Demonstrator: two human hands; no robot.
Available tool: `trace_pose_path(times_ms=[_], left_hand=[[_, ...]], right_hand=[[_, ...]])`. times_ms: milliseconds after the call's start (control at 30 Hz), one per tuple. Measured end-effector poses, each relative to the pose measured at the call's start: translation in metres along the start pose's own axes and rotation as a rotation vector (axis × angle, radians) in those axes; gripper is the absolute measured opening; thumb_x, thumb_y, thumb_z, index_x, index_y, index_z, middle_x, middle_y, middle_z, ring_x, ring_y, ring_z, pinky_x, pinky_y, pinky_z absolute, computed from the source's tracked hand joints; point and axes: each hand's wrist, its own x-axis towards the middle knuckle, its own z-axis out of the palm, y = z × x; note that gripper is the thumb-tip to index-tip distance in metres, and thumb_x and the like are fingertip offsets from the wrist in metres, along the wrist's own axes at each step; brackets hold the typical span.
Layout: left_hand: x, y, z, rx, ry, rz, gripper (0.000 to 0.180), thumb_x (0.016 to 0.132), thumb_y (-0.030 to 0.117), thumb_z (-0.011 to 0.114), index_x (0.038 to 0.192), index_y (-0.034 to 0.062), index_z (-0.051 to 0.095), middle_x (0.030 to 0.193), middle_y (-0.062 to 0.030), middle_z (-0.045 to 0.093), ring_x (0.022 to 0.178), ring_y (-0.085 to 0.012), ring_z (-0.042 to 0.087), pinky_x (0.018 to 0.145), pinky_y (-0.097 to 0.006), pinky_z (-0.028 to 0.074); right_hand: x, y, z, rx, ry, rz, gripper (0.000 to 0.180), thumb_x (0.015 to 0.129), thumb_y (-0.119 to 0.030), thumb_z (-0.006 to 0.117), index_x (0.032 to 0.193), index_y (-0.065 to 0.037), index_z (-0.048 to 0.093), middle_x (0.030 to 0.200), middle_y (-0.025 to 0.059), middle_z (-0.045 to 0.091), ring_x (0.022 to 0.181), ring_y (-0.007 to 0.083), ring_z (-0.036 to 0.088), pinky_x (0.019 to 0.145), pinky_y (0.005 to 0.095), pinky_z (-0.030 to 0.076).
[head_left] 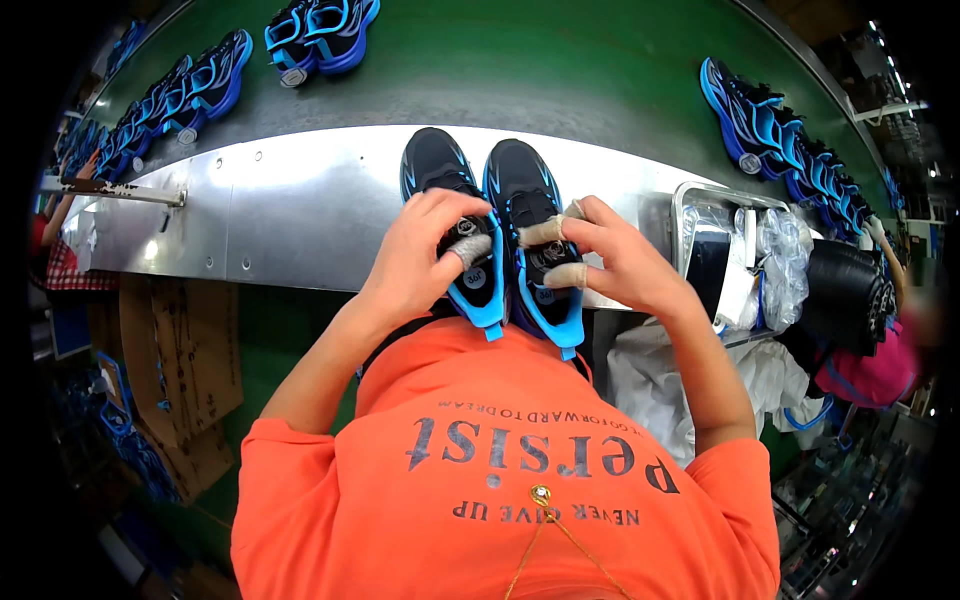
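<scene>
Two black sneakers with bright blue linings and trim stand side by side in front of me, toes pointing away: a left-hand sneaker (pixel 432 155) and a right-hand sneaker (pixel 520 172). My left hand (pixel 425 245) is curled over the opening of the left-hand one, a grey wrap on its thumb; the fingertips are partly hidden at the tongue. Pale finger covers sit on several digits of my right hand (pixel 615 255), whose bent fingers and thumb grip the other sneaker around its laces and collar. A round light label shows on each insole.
Beyond the metal ledge (pixel 300 185) runs a green belt (pixel 560 70). More matching sneakers (pixel 335 35) stand on it, with rows at far left and right. A metal tray (pixel 685 215) holds clear plastic-wrapped pieces at right. Cardboard (pixel 185 360) stands lower left; people work at both sides.
</scene>
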Motion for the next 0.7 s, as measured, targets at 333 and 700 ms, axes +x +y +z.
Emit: trace_pose_path(times_ms=[333,700], left_hand=[[0.004,-0.003,-0.005,0.001,-0.056,-0.017,0.037,0.074,-0.004,0.058,0.109,0.0044,0.065,0.103,-0.0073,0.061,0.093,-0.0226,0.058,0.076,-0.031,0.047],[0.003,-0.002,0.005,0.005,-0.002,0.046,0.039,0.071,-0.005,0.053,0.107,0.004,0.066,0.105,-0.0078,0.062,0.096,-0.0224,0.059,0.078,-0.03,0.047]], right_hand=[[-0.002,0.005,0.003,-0.058,0.063,-0.002,0.03,0.077,-0.024,0.078,0.104,-0.013,0.07,0.09,0.0094,0.056,0.082,0.0291,0.06,0.071,0.0382,0.05],[-0.009,0.01,0.009,-0.008,0.121,-0.054,0.028,0.079,-0.016,0.076,0.106,-0.01,0.07,0.091,0.0117,0.056,0.088,0.0294,0.06,0.075,0.0351,0.051]])
